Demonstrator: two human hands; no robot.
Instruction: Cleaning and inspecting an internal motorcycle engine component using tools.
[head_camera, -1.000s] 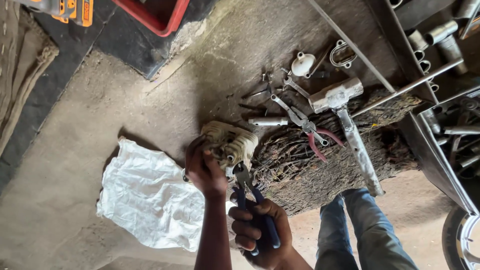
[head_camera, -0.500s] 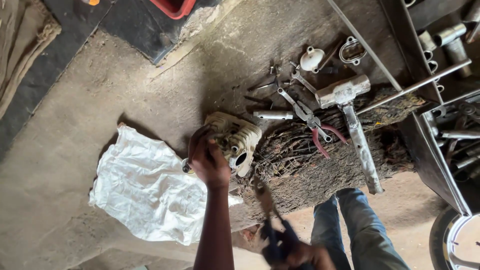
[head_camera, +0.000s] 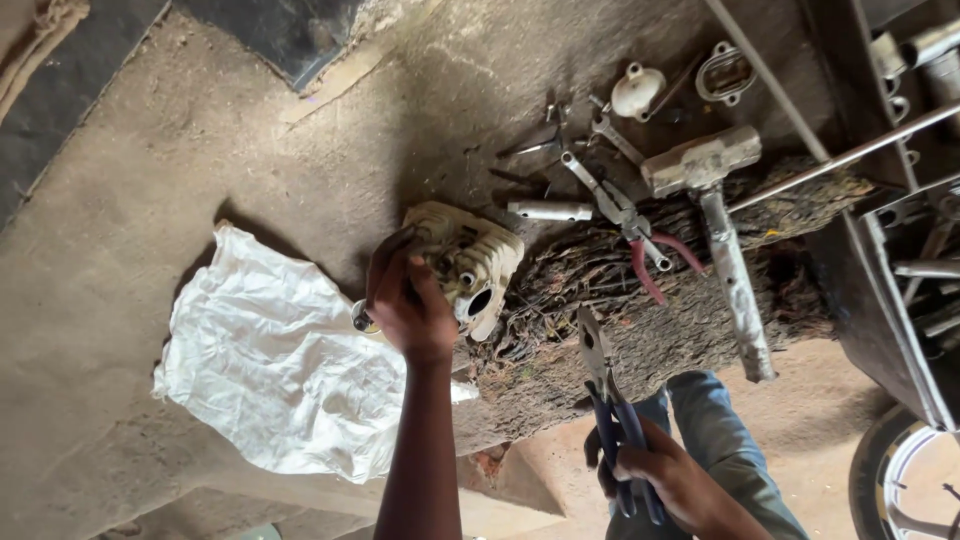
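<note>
Fingers of the left hand (head_camera: 408, 305) curl over the near side of a pale finned engine cylinder (head_camera: 470, 262), clenched on it; the forearm runs straight up from the bottom edge. The cylinder rests at the left end of a rough, fibrous bark-covered log (head_camera: 640, 300), tilted, a round port facing the camera. A small shiny round part (head_camera: 362, 320) shows just under the thumb side, touching the hand.

Right hand (head_camera: 660, 475) low in view, fist closed round the blue handles of a pair of combination pliers (head_camera: 605, 400), nose pointing up toward the log, clear of the cylinder.

No labels or signs readable. A crumpled white woven sack (head_camera: 275, 370) lies flat on the concrete floor (head_camera: 150, 180), just left of the cylinder.

On the log and behind it: a heavy sledgehammer (head_camera: 715, 215) with metal shaft, red-handled pliers (head_camera: 640, 235), a short grey metal tube (head_camera: 548, 210), spanners (head_camera: 610, 135), a pale round cap (head_camera: 637, 90). A blue-jeaned knee (head_camera: 720, 430) sits below the log. Wheel rim (head_camera: 910, 480) at lower right.
</note>
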